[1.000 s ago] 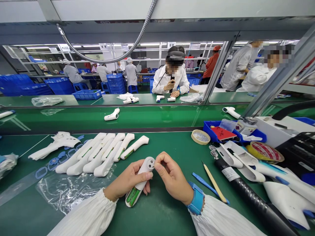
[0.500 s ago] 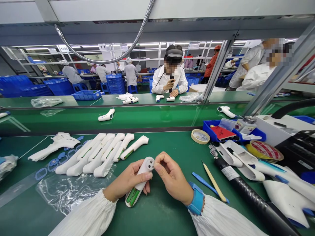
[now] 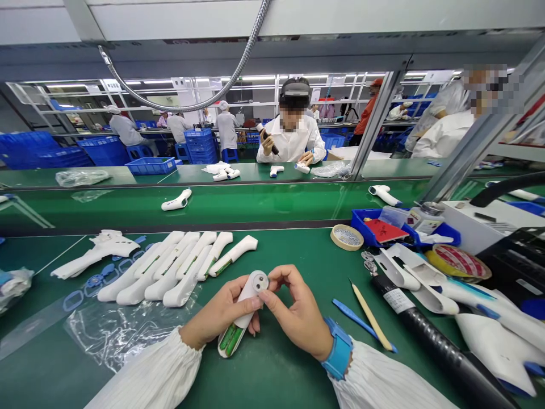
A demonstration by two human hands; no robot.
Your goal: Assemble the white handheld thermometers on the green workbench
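Left hand [image 3: 225,311]: wrapped around a white plastic handheld device [image 3: 243,321] with round two-holed end and exposed green interior | Device: tilted, over the green work surface [image 3: 272,378] | Right hand [image 3: 301,311]: thumb and forefinger at the round end's rim; whether pinching anything, cannot tell | Leftward: row of white plastic housings [image 3: 176,278]

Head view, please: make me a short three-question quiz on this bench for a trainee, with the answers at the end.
1. Which hand is wrapped around the white handle?
2. True or false: green parts show inside its lower portion.
3. Which lies closest to the beige stick?
a) tape roll
b) blue stick
c) plastic bag

Key: 1. The left hand. 2. True. 3. b.
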